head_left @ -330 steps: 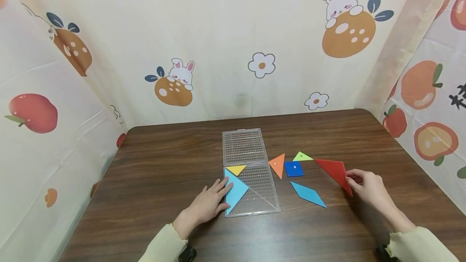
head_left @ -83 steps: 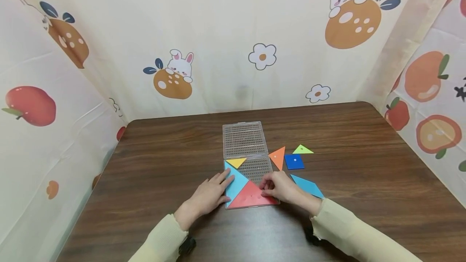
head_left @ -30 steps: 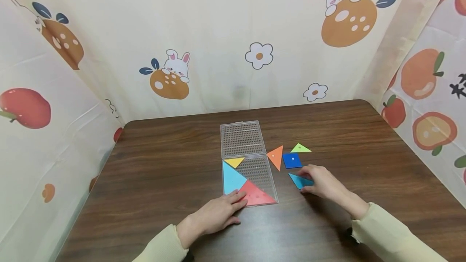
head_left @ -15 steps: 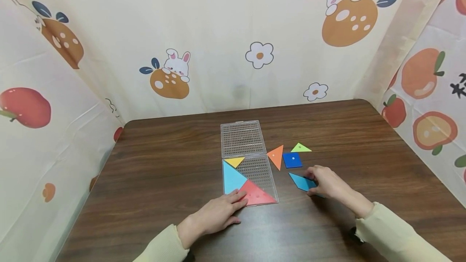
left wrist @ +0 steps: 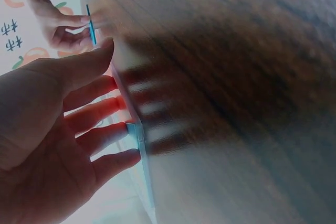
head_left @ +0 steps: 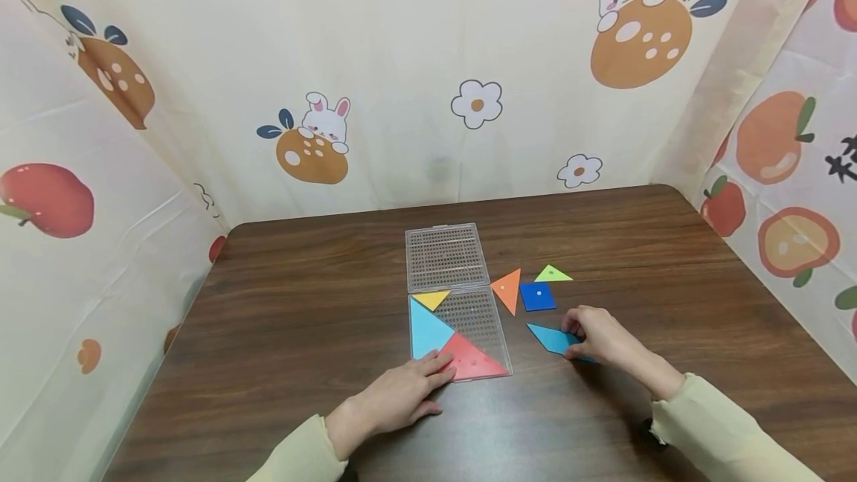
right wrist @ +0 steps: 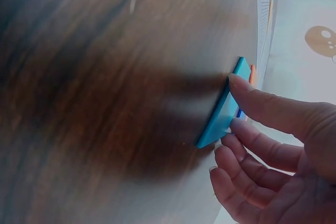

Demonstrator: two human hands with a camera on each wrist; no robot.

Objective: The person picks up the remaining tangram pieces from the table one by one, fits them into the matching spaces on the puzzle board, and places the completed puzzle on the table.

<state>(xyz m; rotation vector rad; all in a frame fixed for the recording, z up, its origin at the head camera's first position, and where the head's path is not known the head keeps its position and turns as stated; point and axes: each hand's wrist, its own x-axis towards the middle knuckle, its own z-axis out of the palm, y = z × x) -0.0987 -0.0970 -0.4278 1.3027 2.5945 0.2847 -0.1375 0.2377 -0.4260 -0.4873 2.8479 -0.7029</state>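
My right hand [head_left: 602, 337] pinches a blue tangram parallelogram [head_left: 549, 338] between thumb and fingers, right of the clear plastic case [head_left: 478, 311]. In the right wrist view this parallelogram [right wrist: 223, 114] is tilted close over the table, the thumb on its near edge. My left hand [head_left: 402, 396] rests with straight fingers at the case's front edge, fingertips on the large red triangle [head_left: 477, 363]. Beside that lies a large light blue triangle [head_left: 426, 327], and a small yellow triangle [head_left: 431, 300] sits at the case's hinge side. The left wrist view shows the left fingers [left wrist: 100, 111] along the case edge.
The case's gridded lid [head_left: 445, 255] lies opened flat behind its base. Right of the case are an orange triangle [head_left: 509, 290], a dark blue square [head_left: 538, 296] and a small green triangle [head_left: 553, 274]. Printed curtains [head_left: 402, 43] surround the wooden table [head_left: 301, 303].
The red triangle went from the right hand into the case. The left hand slid from the light blue triangle to the front edge. The right hand has gripped the parallelogram and shifted it slightly.
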